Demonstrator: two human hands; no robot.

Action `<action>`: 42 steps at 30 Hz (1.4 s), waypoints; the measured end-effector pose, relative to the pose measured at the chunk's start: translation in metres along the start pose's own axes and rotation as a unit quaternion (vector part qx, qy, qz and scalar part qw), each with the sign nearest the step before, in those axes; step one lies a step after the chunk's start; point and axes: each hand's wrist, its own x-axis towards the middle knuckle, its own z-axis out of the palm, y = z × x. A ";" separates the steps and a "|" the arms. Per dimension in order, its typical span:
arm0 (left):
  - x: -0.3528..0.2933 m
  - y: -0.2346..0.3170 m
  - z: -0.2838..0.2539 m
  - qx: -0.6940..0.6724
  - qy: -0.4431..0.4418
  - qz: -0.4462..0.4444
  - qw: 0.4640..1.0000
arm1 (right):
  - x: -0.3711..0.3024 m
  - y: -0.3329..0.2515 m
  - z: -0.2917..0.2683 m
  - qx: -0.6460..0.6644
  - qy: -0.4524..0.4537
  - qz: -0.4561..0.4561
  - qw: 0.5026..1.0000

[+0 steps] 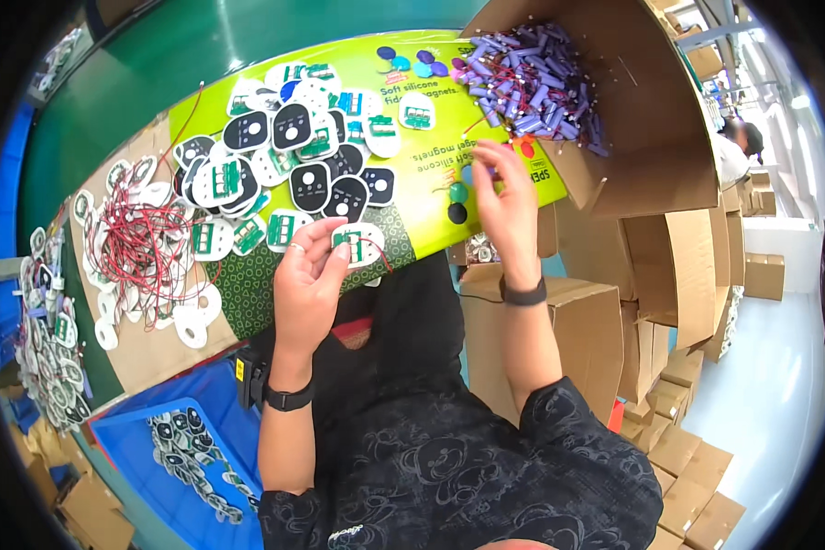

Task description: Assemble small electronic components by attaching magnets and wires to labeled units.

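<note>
My left hand (306, 291) grips a white rounded-square casing (367, 240) by its left edge, between thumb and fingers. A green circuit board shows inside the casing, and a thin red wire trails from its right side. My right hand (510, 206) is raised over the right end of the table, thumb and fingers apart, with nothing visible in it. Just beyond it, a tilted cardboard box (646, 119) holds a heap of purple cylindrical batteries (536, 87) with red wires. Left of centre lies a pile of similar casings (310, 186), some black face up, others green board up.
A tangle of red wires (142, 236) with white ring-shaped parts lies on cardboard at the table's left. A blue bin (128, 435) with more casings stands below. Cardboard boxes (568, 339) stand at my right. Yellow-green printed sheeting (426, 234) covers part of the table.
</note>
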 end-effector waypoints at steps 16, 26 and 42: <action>0.002 0.003 -0.002 0.026 0.000 -0.011 1.000 | -0.020 0.005 0.000 -0.091 -0.050 -0.141 0.984; 0.002 0.001 0.000 0.018 -0.001 -0.001 1.000 | 0.064 0.044 -0.011 -0.081 0.088 -0.093 0.988; 0.001 0.000 -0.005 -0.001 -0.009 0.005 1.000 | 0.097 0.023 -0.078 0.327 -0.075 0.166 0.927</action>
